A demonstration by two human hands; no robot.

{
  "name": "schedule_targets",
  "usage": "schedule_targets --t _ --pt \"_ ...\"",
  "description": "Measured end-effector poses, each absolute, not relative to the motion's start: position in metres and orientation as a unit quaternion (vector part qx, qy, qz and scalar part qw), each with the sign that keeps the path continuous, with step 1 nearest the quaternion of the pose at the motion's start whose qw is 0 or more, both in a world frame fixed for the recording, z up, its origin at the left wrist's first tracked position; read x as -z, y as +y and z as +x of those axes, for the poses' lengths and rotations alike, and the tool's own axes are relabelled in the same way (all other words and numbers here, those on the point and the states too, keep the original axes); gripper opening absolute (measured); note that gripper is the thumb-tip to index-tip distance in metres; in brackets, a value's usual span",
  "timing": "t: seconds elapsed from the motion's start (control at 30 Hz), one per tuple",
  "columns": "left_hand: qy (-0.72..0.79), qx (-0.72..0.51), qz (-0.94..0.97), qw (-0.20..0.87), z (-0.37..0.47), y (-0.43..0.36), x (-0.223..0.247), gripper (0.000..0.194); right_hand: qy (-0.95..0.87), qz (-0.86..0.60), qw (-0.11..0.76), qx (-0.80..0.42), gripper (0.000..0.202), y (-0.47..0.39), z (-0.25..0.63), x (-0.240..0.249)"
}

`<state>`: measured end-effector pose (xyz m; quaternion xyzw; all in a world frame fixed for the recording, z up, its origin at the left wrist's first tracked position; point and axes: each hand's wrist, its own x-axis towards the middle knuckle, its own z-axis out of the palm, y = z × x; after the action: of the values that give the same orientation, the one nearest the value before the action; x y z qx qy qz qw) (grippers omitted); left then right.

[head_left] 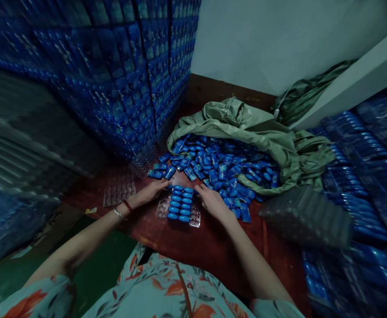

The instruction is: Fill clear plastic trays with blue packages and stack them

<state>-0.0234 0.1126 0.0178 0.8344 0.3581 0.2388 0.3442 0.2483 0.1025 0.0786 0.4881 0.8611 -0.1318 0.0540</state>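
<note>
A clear plastic blister tray point(195, 217) lies on the red surface in front of me. Two columns of glossy blue oval packs point(179, 204) fill its middle, and the cups along both sides show bare. My left hand point(155, 190), with a red bracelet and a metal one at the wrist, is at the tray's far left corner. Its fingers are closed round a small blue pack at the column's end. At the far right corner, my right hand point(211, 201) has its fingers bent together, with a bit of blue at the fingertips.
Beyond the hands, a heap of loose blue packs point(219, 163) spills from a green sack point(239, 119). Another clear tray point(118, 190) lies at left. Wrapped blue stacks point(114, 79) rise behind it. Stacked trays point(309, 216) and more blue bundles point(362, 176) stand at right.
</note>
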Motion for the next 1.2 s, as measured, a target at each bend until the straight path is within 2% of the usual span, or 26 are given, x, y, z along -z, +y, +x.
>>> schedule_targets --t 0.17,0.3,0.4,0.5,0.6,0.63,0.73,0.83,0.97,1.07,1.13,1.2 --pt "0.386 -0.250 0.816 0.349 -0.019 0.108 -0.017 0.033 0.855 0.495 0.062 0.139 0.038 0.101 0.247 -0.083" --pt "0.382 -0.226 0.838 0.317 -0.022 0.109 -0.015 0.034 0.863 0.471 0.036 0.179 0.023 0.113 0.249 -0.098" --pt "0.390 -0.242 0.842 0.285 -0.026 0.114 -0.015 0.034 0.869 0.457 0.001 0.190 0.031 0.137 0.239 -0.108" --pt "0.481 -0.298 0.800 0.201 -0.029 0.125 -0.018 0.032 0.881 0.441 -0.022 0.168 0.029 0.169 0.210 -0.103" --pt "0.594 -0.192 0.776 0.090 -0.032 0.137 -0.023 0.027 0.892 0.422 0.028 0.160 0.026 0.198 0.172 -0.085" --pt "0.611 -0.139 0.776 0.071 -0.032 0.141 -0.025 0.027 0.893 0.418 0.040 0.162 0.032 0.204 0.162 -0.078" --pt "0.615 -0.059 0.784 0.064 -0.031 0.144 -0.028 0.026 0.897 0.405 0.052 0.169 0.054 0.214 0.143 -0.061" --pt "0.617 -0.048 0.783 0.067 -0.031 0.139 -0.027 0.022 0.901 0.394 0.042 0.176 0.047 0.215 0.145 -0.058" --pt "0.614 -0.053 0.783 0.079 -0.035 0.126 -0.026 0.029 0.899 0.400 -0.014 0.178 0.022 0.203 0.175 -0.075" --pt "0.599 -0.080 0.790 0.106 -0.042 0.110 -0.027 0.030 0.869 0.431 -0.135 0.204 0.020 0.175 0.219 -0.096" --pt "0.588 -0.151 0.783 0.140 -0.047 0.093 -0.027 0.030 0.828 0.453 -0.215 0.251 0.019 0.148 0.253 -0.109" --pt "0.582 -0.253 0.747 0.196 -0.049 0.074 -0.027 0.029 0.799 0.478 -0.222 0.289 0.020 0.116 0.284 -0.115"
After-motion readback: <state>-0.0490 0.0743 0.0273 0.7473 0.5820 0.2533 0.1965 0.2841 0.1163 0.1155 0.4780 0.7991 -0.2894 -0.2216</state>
